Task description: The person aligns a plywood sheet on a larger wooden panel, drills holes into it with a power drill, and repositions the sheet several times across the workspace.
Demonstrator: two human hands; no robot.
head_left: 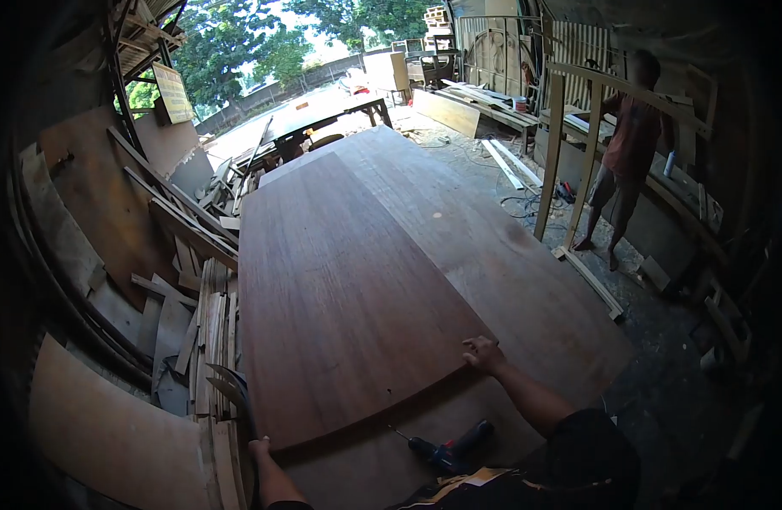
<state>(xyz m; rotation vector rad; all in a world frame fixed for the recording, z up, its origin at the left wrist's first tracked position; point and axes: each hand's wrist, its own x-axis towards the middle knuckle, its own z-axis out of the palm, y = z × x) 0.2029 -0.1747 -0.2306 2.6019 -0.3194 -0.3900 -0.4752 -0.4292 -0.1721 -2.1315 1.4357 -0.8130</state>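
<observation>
A long reddish-brown wooden panel [348, 297] lies over a wider, paler wooden sheet [501, 263]. My left hand [261, 447] holds the panel's near left corner, its fingers partly hidden at the edge. At the near right corner, my right hand [484, 354] grips the panel with curled fingers. The panel's near edge looks slightly raised, with a shadow beneath it. A cordless drill [449, 450] with a long bit rests on the lower sheet, just in front of that edge and between my hands.
Stacked wood strips [212, 331] and leaning boards [110, 212] crowd the left side. On the right, a person [633, 144] stands behind an upright wooden frame [551, 161]. Cables [527, 204] and white strips [501, 164] lie on the floor. A dark table [323, 119] stands beyond.
</observation>
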